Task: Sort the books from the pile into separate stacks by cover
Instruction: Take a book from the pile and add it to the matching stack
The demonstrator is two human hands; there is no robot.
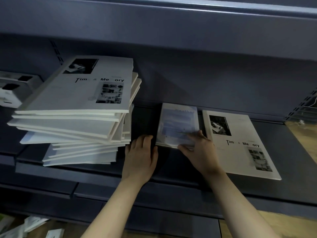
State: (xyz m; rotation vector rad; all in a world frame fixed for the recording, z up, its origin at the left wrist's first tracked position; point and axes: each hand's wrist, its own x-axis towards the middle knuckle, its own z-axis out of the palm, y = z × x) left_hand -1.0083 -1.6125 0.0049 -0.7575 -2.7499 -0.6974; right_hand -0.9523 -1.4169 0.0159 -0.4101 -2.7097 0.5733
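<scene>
A tall, untidy pile of white books (75,121) stands at the left of the dark shelf (171,170); its top cover reads "Time & Memory" with two black-and-white photos. A smaller book with a pale blue cover (177,124) lies flat in the middle. My right hand (199,150) grips its near right corner, fingers on the cover. A single "Time & Memory" book (240,145) lies flat to the right of it. My left hand (140,155) rests flat on the shelf between the pile and the blue book, fingers together, holding nothing.
A shelf board overhangs above (171,23). White boxes (12,90) sit at the far left behind the pile. A slotted upright and a wooden surface (307,134) are at the right edge. Loose white items (34,225) lie on the floor below left.
</scene>
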